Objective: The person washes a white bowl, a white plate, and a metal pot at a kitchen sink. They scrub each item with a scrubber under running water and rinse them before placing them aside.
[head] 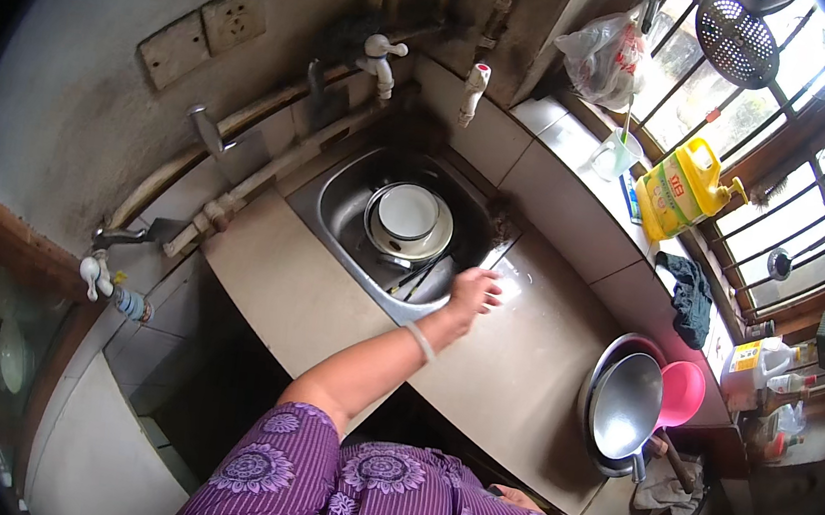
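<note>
My left hand (474, 298), with a pale bracelet at the wrist, is over the worktop beside the right rim of the steel sink (396, 310). Its fingers are slightly bent and apart, and it holds nothing. In the sink, a white bowl (408, 212) sits on a wider cream enamel dish (438, 242), with a metal pot or basin around or under them. Chopsticks (417, 282) lie near the sink's front. Only part of my right hand (519, 497) shows, low by my body at the worktop's front edge; a small dark thing is next to it, and its fingers are mostly hidden.
On the right of the worktop stand a steel wok (627, 404) in a metal basin and a pink dipper (682, 394), near a grey cloth (671, 490). The tiled ledge holds a cup (617, 155), a yellow detergent bottle (679, 191) and a dark cloth (686, 297). Taps (381, 66) line the wall.
</note>
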### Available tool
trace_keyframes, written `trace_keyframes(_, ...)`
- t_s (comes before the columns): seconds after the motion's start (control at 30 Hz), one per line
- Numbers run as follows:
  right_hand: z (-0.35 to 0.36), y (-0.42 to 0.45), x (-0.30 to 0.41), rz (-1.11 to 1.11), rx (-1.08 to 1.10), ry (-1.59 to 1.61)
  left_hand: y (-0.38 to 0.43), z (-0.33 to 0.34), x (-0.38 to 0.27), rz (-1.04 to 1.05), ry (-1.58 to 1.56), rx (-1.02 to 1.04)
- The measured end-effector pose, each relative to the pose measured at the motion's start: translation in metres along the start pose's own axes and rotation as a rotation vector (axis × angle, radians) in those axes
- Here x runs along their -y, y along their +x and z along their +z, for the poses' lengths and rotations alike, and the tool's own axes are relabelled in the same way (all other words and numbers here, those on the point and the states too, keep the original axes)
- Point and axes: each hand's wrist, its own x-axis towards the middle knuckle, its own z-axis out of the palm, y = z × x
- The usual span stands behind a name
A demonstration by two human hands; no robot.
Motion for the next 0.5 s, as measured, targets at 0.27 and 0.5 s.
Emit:
trace_keyframes(0.27,0.037,0.015,0.072,-0.13,0.048,-0.18,-0.042,-0.044,-0.028,0.095,0.193,-0.038)
trace_keyframes(0.5,0.041,0.058,0.164,-0.314,0.2,-1.068,-0.072,-0.144,-0.061,0.115,0.018,-0.33)
